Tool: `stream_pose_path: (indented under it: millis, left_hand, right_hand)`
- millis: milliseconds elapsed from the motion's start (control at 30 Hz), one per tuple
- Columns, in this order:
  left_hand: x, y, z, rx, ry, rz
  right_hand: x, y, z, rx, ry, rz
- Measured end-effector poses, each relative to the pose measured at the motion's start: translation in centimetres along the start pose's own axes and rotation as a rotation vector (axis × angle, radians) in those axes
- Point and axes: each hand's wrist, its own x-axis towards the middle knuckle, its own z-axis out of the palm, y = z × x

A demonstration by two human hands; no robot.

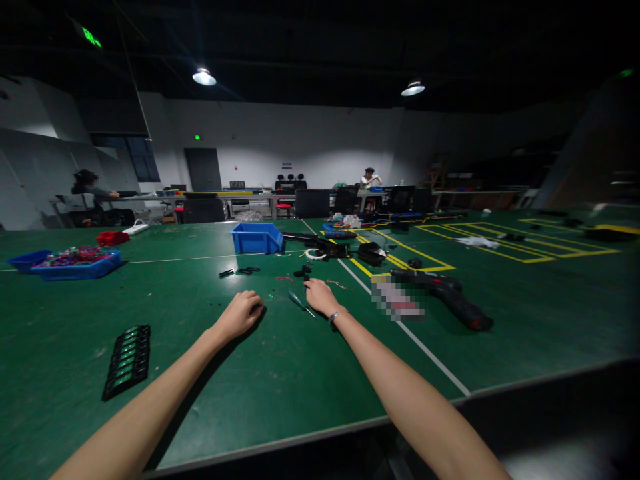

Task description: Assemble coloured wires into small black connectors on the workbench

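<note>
My left hand rests on the green table with its fingers curled inward. A dark patch shows inside the curl, and I cannot make out what it is. My right hand is closed, its fingertips at a small black part. More small black pieces lie just beyond those fingers. Between my hands lies a screwdriver with a dark green handle, its shaft pointing toward me. Short black strips and tiny green bits are scattered past my left hand.
Left lies a black tray with green cells; behind it, a blue bin of colourful wires. A blue bin stands ahead. Right are a black power tool, a pixelated item and yellow tape outlines. Two people sit farther back.
</note>
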Motion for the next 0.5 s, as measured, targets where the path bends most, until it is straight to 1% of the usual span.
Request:
stream_pose_path:
  millis: [500]
  left_hand:
    - [-0.05,0.2,-0.1,0.0,-0.005,-0.007]
  right_hand:
    - [-0.12,-0.11,-0.13,-0.004,0.005,-0.009]
